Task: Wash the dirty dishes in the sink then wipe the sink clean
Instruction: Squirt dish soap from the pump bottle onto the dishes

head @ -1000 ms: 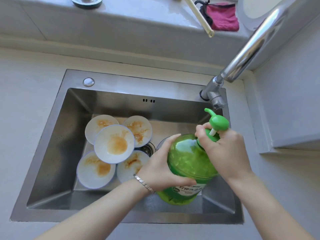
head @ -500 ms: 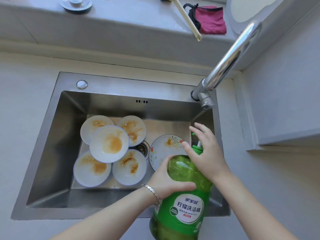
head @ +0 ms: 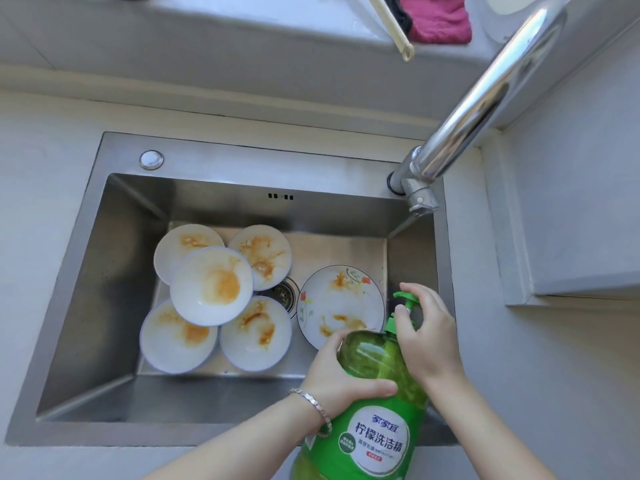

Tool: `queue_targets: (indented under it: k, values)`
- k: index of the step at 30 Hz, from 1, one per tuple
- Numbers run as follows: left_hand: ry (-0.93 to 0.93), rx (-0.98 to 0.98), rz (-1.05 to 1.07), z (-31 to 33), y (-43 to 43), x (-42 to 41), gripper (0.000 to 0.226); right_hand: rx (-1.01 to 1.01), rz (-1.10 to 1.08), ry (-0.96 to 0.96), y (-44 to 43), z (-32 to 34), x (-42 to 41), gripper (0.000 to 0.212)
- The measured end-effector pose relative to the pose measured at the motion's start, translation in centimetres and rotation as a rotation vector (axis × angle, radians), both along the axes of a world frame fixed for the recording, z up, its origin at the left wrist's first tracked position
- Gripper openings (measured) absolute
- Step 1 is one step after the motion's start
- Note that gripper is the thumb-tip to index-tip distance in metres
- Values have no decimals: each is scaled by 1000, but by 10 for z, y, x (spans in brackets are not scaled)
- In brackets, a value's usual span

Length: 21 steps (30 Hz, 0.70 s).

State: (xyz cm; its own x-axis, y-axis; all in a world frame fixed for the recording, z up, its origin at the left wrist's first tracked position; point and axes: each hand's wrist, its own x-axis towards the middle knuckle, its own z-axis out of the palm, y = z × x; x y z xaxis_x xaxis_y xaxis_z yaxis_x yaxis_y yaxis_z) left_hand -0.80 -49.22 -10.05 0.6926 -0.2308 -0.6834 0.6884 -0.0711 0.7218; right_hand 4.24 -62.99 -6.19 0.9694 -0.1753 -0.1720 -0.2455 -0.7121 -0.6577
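Over front right corner of sink: left hand wraps green detergent bottle at its shoulder; right hand curls thumb and fingers around pump head. On sink floor, 5 stained bowls cluster left of drain, 1 stained flowered plate right of it.

The soap bottle runs off the bottom edge, its base unseen. The right hand covers most of the pump. The flowered plate is partly behind the bottle and left hand. 2 bowls hide part of the drain.
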Motion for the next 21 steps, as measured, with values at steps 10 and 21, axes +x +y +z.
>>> queue_targets:
  k: [10, 21]
  values:
    - [-1, 35, -20, 2, -4, 3, 88, -7, -59, 9, -1, -4, -1, 21]
    - [-13, 43, -61, 10, -2, 22, 100, -47, -44, -36, 0, 4, 14, 34]
